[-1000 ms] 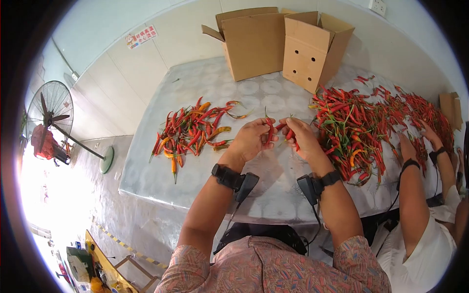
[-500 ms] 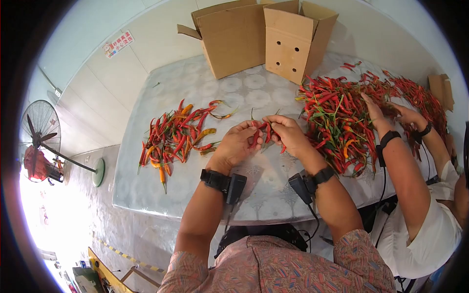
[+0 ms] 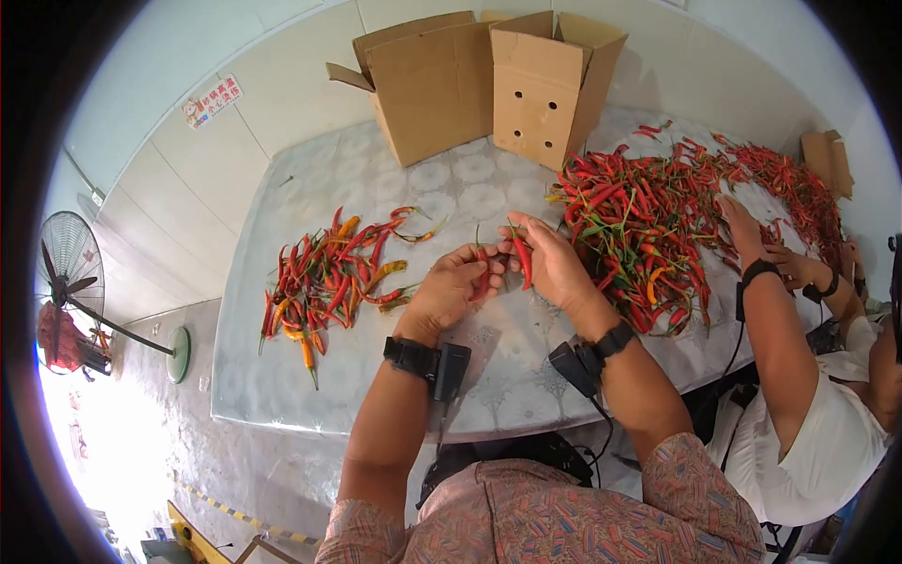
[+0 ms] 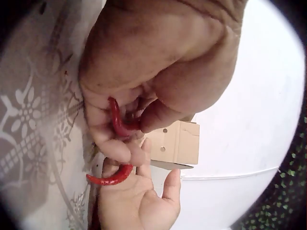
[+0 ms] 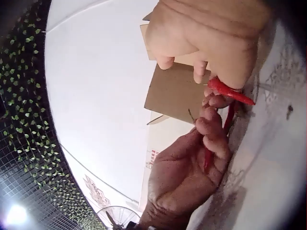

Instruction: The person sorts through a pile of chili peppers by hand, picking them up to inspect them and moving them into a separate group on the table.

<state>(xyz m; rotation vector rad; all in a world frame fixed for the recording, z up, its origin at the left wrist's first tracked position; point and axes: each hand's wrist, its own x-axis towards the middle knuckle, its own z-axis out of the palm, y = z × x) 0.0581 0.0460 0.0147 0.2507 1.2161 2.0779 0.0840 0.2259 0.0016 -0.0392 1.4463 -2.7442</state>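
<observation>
In the head view, my left hand (image 3: 446, 291) holds a red chili pepper (image 3: 483, 268), its thumb and fingers curled round it. The same pepper (image 4: 117, 120) shows between thumb and fingers in the left wrist view. My right hand (image 3: 554, 268) is close beside, its fingertips right at the left hand's fingertips. A second red chili pepper (image 3: 522, 258) lies along the right hand's fingers, stem up and tip down. In the right wrist view this pepper (image 5: 232, 92) sticks out past the fingers, while the thumb stands apart from it. Both hands are over the patterned table cover (image 3: 507, 376).
A small pile of red and orange chili peppers (image 3: 338, 273) lies left of my hands. On the right is a much larger heap (image 3: 629, 226). Two cardboard boxes (image 3: 427, 89) stand behind. At right, another person's hands (image 3: 747, 230) reach into the peppers. A fan (image 3: 66, 273) stands beyond the table.
The head view has shifted, so the boxes and piles appear further left. My right hand's fingers have opened out somewhat, and its pepper shows more fully. The other person's hands have moved among the peppers.
</observation>
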